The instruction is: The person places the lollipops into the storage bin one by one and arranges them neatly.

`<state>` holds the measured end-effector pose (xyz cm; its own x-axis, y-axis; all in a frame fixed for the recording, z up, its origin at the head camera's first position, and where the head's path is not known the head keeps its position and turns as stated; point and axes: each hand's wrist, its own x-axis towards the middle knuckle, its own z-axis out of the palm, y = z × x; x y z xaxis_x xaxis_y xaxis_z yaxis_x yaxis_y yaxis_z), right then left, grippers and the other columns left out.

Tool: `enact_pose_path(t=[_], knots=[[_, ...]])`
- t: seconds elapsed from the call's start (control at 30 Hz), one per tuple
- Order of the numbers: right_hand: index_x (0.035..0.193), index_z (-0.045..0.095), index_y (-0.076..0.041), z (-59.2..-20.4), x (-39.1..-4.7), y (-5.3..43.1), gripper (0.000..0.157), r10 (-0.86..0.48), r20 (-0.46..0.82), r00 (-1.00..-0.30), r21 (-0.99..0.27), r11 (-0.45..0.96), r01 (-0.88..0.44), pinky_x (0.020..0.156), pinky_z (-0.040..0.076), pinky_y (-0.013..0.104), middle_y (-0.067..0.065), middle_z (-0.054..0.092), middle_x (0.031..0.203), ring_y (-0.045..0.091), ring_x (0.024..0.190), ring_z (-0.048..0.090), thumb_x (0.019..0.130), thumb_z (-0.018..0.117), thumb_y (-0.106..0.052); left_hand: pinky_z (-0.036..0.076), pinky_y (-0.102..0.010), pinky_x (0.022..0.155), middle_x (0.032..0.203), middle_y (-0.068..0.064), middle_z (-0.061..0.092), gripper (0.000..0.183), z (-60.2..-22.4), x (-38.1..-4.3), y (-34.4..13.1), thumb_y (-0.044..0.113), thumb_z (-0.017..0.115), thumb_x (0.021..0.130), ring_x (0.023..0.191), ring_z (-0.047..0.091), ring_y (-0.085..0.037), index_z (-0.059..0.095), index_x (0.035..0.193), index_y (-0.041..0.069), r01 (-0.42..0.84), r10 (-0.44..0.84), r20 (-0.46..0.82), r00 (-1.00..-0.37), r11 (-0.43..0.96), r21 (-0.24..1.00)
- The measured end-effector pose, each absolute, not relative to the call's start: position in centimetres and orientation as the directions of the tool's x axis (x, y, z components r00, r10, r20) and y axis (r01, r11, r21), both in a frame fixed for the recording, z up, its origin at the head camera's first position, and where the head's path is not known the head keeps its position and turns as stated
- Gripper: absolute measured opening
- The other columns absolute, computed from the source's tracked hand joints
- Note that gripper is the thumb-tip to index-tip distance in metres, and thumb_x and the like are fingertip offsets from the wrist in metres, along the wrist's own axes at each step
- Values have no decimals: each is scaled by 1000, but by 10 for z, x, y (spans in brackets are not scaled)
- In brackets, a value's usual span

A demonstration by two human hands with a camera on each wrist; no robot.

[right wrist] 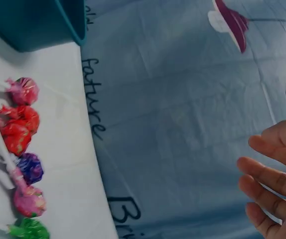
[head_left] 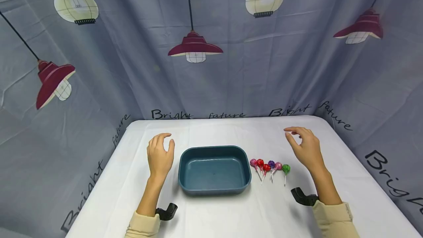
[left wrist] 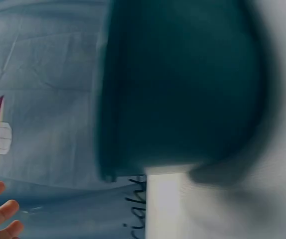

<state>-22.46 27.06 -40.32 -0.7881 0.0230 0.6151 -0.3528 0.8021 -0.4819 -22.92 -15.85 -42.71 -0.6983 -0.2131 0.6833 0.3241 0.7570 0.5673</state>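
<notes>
Grey-blue curtain (head_left: 228, 87) around a white table (head_left: 218, 216).
The curtain hangs in soft folds behind the table and along its left and right sides, with crease lines across the fabric. Printed on it are three dark red lamps (head_left: 195, 45) on black cords (head_left: 189, 1) and, higher up, two pale, rounded lanterns (head_left: 76, 6). Black script lettering (head_left: 172, 114), "Bright" and "fature", runs low along the curtain, near the table's edges. The tabletop has rounded far corners and looks brightly, softly lit.

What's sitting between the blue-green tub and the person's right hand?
Six lollipops lie between the tub and the right hand, as the head view shows.
</notes>
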Motion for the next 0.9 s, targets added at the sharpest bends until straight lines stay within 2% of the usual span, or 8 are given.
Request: enact_pose_path(t=[0.2,0.4,0.5,0.73,0.9], knots=[[100,67,-3,-420,-220,278,17,137,608,-782,-542,791,-283,68,40,38,14,67,90,27,82,56,90,59,-14,36,-48,85,103,-13,63,22,-449,-221,-156,12,58,83,101,52,-35,65,102,3,331,-245,667,-703,718,612],[100,69,-7,-432,-218,289,19,251,554,-794,-619,762,-191,64,35,22,10,68,88,1,75,49,91,58,-20,36,-47,88,107,-12,61,25,-463,-218,-152,13,58,84,103,51,-31,62,108,5,287,-298,582,-757,649,704],[100,70,-8,-438,-216,298,19,314,524,-792,-660,737,-145,63,34,19,8,68,88,-8,70,46,91,58,-21,36,-44,90,110,-11,60,25,-471,-217,-151,12,57,86,106,51,-28,60,110,6,282,-318,536,-782,586,760],[100,69,-8,-458,-213,315,21,428,443,-788,-778,620,-101,55,35,15,-12,65,83,-4,64,51,90,59,-23,39,-38,85,106,-8,62,24,-491,-217,-154,5,57,85,104,53,-22,62,108,5,336,-344,536,-771,496,801],[100,69,-6,-477,-212,323,22,483,397,-780,-842,531,-100,54,37,13,-3,68,88,0,63,54,90,60,-24,41,-44,83,106,-6,63,27,-504,-216,-156,5,58,85,104,54,-22,63,111,8,340,-335,522,-784,471,814]])
